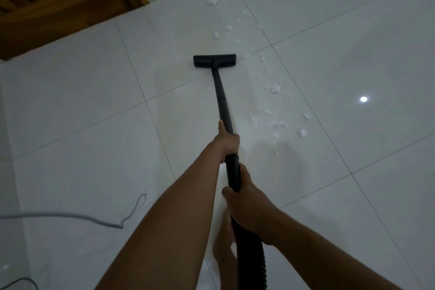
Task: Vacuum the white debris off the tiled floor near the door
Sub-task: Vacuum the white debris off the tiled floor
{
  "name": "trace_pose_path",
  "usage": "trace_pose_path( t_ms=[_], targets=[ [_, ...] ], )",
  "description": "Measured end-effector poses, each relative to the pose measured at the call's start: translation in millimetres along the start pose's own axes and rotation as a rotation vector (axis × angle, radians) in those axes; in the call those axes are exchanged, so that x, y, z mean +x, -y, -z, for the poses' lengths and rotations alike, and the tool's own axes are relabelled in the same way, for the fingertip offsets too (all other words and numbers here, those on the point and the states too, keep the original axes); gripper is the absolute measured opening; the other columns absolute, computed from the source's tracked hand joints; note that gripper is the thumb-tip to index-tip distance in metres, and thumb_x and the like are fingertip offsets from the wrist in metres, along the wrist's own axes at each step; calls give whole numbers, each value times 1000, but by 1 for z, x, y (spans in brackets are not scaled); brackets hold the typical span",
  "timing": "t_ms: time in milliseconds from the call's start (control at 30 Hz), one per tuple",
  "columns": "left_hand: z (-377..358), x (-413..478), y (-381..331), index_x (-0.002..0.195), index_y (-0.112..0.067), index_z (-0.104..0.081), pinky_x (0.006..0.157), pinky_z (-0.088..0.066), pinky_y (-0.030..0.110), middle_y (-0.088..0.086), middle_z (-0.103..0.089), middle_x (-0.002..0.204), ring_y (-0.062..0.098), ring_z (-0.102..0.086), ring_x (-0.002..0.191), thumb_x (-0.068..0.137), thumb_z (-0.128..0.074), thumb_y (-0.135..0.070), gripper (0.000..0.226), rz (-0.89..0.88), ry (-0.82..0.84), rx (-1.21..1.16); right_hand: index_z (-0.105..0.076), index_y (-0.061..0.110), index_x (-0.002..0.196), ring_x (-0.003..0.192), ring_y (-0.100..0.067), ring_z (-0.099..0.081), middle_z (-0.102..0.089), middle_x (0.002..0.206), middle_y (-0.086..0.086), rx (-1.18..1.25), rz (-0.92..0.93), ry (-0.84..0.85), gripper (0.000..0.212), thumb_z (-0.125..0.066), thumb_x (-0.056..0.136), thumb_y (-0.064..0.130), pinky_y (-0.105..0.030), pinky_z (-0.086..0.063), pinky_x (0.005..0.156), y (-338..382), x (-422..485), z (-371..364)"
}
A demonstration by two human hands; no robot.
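A black vacuum wand [220, 96] runs from my hands forward to its flat floor head [214, 60], which rests on the white tiled floor [82, 101]. My left hand [226, 142] grips the wand higher up. My right hand [248, 202] grips the thicker handle end where the ribbed hose [250, 261] begins. White debris lies scattered to the right of the wand [274, 88] and in a cluster nearer me [277, 123]. More white scraps [214, 2] lie beyond the head, close to the wooden door [54, 4].
A grey cable [70, 215] loops over the floor at the lower left. Another dark cable end [21, 281] shows in the bottom-left corner. My bare foot [223, 249] stands under the hose. A bright light reflection [363, 99] glints on a tile at the right.
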State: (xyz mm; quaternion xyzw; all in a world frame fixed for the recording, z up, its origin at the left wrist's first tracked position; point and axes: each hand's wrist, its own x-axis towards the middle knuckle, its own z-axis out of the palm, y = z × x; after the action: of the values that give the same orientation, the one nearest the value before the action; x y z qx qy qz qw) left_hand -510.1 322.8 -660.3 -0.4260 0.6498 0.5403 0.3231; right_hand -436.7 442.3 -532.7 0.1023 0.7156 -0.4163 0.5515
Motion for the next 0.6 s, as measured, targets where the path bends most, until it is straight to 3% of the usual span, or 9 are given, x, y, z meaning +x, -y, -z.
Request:
trace_pose_path(
  t_ms=[233, 400, 533, 600],
  targets=[
    [31, 18, -49, 158, -41, 17, 101, -53, 48, 16, -45, 150, 36, -59, 123, 104, -41, -22, 81, 13, 10, -12, -8, 34, 162, 59, -11, -54, -56, 95, -8, -53, 6, 21, 69, -45, 107, 17, -13, -40, 35, 57, 20, 14],
    [42, 21, -79, 157, -42, 18, 96, -56, 44, 16, -47, 148, 34, -60, 121, 103, -40, -22, 81, 32, 28, -3, -6, 37, 163, 70, -9, -58, -63, 115, -7, -128, -13, 6, 70, -45, 107, 24, -17, -40, 49, 86, 28, 28],
    [48, 29, -100, 158, -40, 17, 97, -55, 45, 12, -46, 147, 32, -60, 116, 104, -39, -23, 80, 30, 21, 13, -11, 36, 162, 73, -9, -59, -60, 95, 2, -99, 19, -10, 61, -41, 109, 36, -21, -46, 62, 104, 37, 37],
    [53, 37, -111, 158, -40, 18, 97, -55, 46, 11, -47, 147, 32, -60, 115, 103, -39, -23, 80, 25, 21, 14, -11, 38, 161, 75, -12, -59, -60, 99, 0, -107, 16, -27, 60, -40, 109, 38, -27, -49, 70, 113, 47, 42]
  ],
)
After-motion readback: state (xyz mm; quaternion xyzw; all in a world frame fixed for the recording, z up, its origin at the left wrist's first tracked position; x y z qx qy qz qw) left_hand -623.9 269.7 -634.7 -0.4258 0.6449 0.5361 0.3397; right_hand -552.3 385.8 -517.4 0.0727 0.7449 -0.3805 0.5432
